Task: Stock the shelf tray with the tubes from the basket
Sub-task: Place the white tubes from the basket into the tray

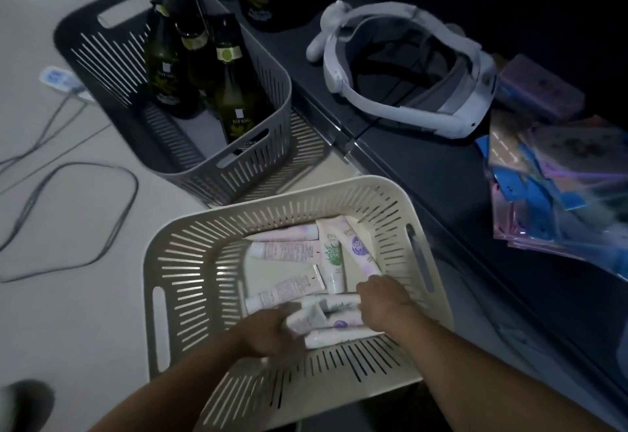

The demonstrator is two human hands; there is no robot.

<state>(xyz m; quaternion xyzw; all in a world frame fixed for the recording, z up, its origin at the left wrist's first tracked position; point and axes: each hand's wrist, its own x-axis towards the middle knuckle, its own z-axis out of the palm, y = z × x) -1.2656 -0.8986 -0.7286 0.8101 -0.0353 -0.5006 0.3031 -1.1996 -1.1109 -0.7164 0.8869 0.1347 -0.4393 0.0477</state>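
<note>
A cream slotted basket (190, 295) stands on the floor in front of me with several white and pastel tubes (289, 251) lying in it. Both of my hands are inside it at the near side. My left hand (268, 329) grips one tube (302, 321) at its end. My right hand (384, 299) lies over the other ends of a few tubes (339, 324) stacked there, its fingers curled round them. The shelf tray is not in view.
A grey basket (112, 68) with dark green bottles (234, 91) stands on the floor behind. To the right runs a dark low shelf (424, 166) bearing a white headset (407, 68) and shiny packets (557, 187). Cables (85, 200) and a power strip (61, 81) lie at left.
</note>
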